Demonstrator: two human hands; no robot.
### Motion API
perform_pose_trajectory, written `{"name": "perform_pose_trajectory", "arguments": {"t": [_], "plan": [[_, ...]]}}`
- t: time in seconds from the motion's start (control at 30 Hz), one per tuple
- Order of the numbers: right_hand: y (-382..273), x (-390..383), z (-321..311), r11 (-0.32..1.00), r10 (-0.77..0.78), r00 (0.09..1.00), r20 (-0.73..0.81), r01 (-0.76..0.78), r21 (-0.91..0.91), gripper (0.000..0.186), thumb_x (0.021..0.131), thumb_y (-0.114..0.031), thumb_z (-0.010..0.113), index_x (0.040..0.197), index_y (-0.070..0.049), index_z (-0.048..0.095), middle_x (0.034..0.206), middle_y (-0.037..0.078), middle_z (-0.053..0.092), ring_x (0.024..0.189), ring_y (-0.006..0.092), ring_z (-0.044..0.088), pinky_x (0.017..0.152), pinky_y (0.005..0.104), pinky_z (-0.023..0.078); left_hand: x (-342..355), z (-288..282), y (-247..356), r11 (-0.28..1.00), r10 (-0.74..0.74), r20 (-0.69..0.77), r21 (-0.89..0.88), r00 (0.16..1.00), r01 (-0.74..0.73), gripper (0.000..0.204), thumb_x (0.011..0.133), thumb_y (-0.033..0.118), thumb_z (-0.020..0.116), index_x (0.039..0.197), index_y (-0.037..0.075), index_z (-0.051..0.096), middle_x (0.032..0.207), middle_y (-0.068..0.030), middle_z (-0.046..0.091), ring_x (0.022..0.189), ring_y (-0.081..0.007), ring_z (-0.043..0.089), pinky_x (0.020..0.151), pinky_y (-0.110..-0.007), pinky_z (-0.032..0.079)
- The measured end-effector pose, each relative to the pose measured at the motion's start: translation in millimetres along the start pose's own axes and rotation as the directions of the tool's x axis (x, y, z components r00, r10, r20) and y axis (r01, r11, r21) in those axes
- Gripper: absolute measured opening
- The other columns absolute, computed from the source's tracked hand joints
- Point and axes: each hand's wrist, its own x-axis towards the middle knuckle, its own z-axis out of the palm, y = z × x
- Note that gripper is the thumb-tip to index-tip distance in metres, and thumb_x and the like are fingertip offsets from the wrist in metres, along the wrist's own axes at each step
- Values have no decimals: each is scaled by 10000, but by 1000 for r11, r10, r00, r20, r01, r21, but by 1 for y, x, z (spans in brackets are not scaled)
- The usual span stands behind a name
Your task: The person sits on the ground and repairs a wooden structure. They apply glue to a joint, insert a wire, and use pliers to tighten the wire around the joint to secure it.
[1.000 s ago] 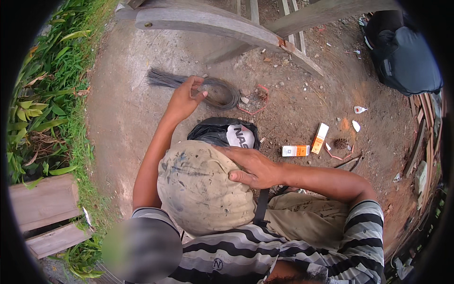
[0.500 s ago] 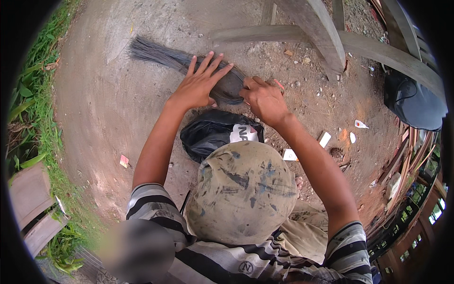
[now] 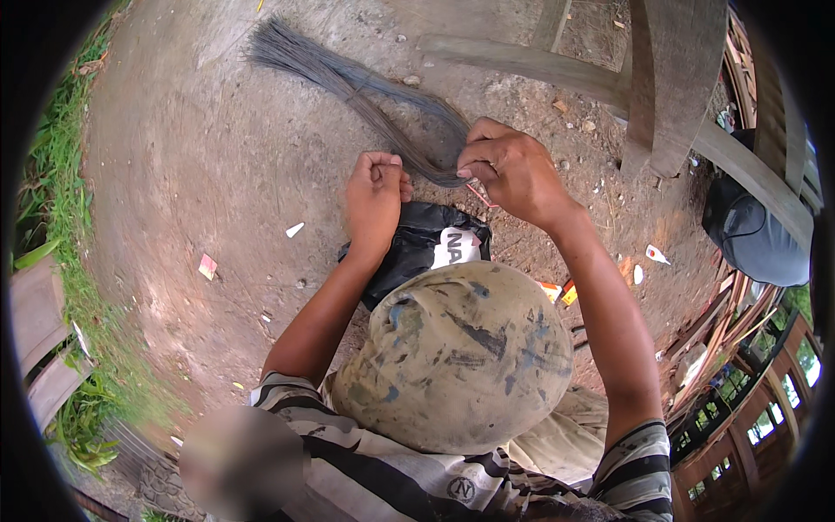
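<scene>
My right hand (image 3: 509, 174) is closed in a pinch at the curved end of a long grey bundle of thin wire (image 3: 383, 122), whose frayed ends point to the upper left. A thin red loop (image 3: 481, 197) lies just below the bend. My left hand (image 3: 376, 187) has its fingers curled just left of the bend, apart from the main bundle; whatever they may hold is too small to make out. Beneath my hands is a black plastic bag (image 3: 409, 235) with a white patch, behind my stained khaki knee (image 3: 452, 357).
A weathered wooden frame (image 3: 661, 87) stands at upper right, beside a dark bag (image 3: 752, 235). Scrap wood (image 3: 696, 322) lies along the right side. Small orange-and-white cartons (image 3: 557, 291) and litter are on the dirty concrete (image 3: 174, 174). Grass (image 3: 61, 174) and planks (image 3: 39, 322) border the left.
My left hand has left the bundle, drawing back from spread fingers to curled ones. My right hand, earlier at my knee, reached up to the bundle's bend. The view has shifted.
</scene>
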Motion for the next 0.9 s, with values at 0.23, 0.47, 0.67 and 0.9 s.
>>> {"name": "perform_pose_trajectory", "arguments": {"t": [0.23, 0.47, 0.67, 0.9], "plan": [[14, -8, 16, 989, 128, 992, 0, -128, 79, 107, 832, -19, 703, 906, -78, 753, 976, 80, 690, 906, 328, 695, 810, 434, 549, -2, 5, 1, 847, -324, 227, -364, 918, 388, 160, 1054, 151, 606, 1087, -5, 613, 995, -145, 723, 887, -226, 736, 786, -307, 617], [11, -1, 10, 976, 141, 989, -39, -132, 173, 82, 851, -46, 725, 927, -70, 746, 956, 97, 684, 902, 332, 695, 806, 439, 548, -9, 9, 10, 742, -387, 271, -475, 881, 473, 121, 1019, 98, 660, 1090, 6, 626, 1075, -152, 730, 948, -235, 741, 851, -292, 628], [1, -1, 13, 994, 109, 994, -14, -109, 4, 87, 874, -103, 733, 957, -80, 744, 963, 122, 686, 932, 344, 701, 802, 446, 545, -9, 13, 3, 718, -379, 271, -517, 885, 466, 111, 1001, 75, 687, 1079, 20, 629, 1063, -136, 738, 948, -213, 740, 847, -289, 625], [2, 1, 20, 985, 171, 982, 75, -169, -28, 82, 895, -130, 717, 945, -64, 720, 957, 123, 700, 919, 359, 704, 787, 469, 536, -11, 13, 3, 775, -372, 252, -444, 893, 449, 78, 1014, 79, 660, 1072, 42, 624, 1059, -135, 738, 989, -223, 747, 853, -296, 624]]}}
